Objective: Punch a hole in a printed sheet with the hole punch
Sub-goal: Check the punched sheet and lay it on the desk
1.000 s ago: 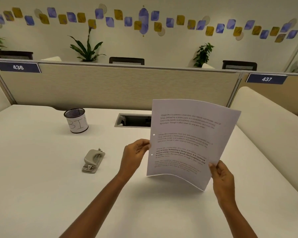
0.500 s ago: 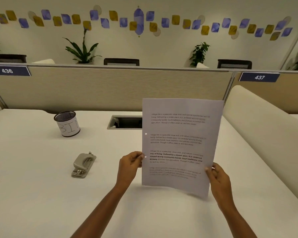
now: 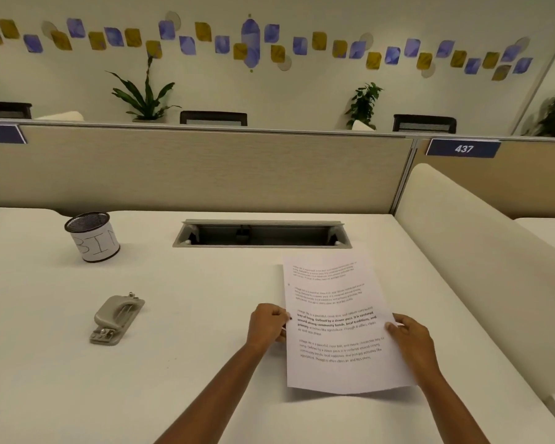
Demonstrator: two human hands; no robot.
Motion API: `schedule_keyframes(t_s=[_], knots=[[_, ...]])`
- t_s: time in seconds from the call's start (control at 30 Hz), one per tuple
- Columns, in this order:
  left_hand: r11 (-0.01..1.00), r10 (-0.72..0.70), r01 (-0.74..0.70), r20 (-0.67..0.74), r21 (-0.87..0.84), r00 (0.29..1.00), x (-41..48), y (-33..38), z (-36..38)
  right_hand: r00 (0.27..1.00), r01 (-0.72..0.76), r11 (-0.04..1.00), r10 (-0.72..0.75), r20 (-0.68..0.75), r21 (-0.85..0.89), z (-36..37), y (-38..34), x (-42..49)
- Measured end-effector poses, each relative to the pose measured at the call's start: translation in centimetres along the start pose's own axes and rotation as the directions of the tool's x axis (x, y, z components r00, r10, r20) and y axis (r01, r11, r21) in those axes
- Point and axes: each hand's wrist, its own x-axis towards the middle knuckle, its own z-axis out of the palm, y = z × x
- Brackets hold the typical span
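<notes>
The printed sheet (image 3: 334,328) lies almost flat on the white desk (image 3: 189,315), right of centre, its near edge slightly lifted. Two small holes show along its left margin. My left hand (image 3: 266,326) pinches the left edge beside the lower hole. On the right edge, my right hand (image 3: 409,336) grips the paper. The grey hole punch (image 3: 117,318) rests on the desk well to the left of both hands, untouched.
A mesh cup labelled BIN (image 3: 93,237) stands at the back left. A recessed cable tray (image 3: 261,233) opens in the desk just beyond the sheet. A beige partition (image 3: 205,168) closes the back, and a cream padded divider (image 3: 481,267) borders the right.
Both hands have lowered the sheet from upright in front of me down onto the desk. The camera view has tilted and shifted left-to-right slightly; the punch and cup have not moved.
</notes>
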Motion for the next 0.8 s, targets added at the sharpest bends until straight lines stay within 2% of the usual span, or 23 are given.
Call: schedule_keyframes(t_s=[0.2,0.43,0.6,0.8], knots=[[0.994,-0.027,0.034,-0.071,0.100,0.997,1.3,0.0,2.1,1.000,-0.028,0.997,0.027,-0.015,-0.071,-0.3,0.7,1.7],[0.991,-0.060,0.077,-0.153,0.109,0.986,2.4,0.7,2.9,0.999,-0.030,0.995,0.026,-0.044,-0.094,0.2,0.4,3.0],[0.992,-0.024,0.050,-0.210,0.118,0.977,3.4,1.2,3.7,0.998,-0.017,0.986,0.005,-0.069,-0.167,0.8,0.1,3.8],[0.974,0.014,0.042,-0.242,0.224,0.970,4.3,1.1,4.2,0.995,-0.012,0.965,-0.014,-0.097,-0.263,1.3,0.3,4.2]])
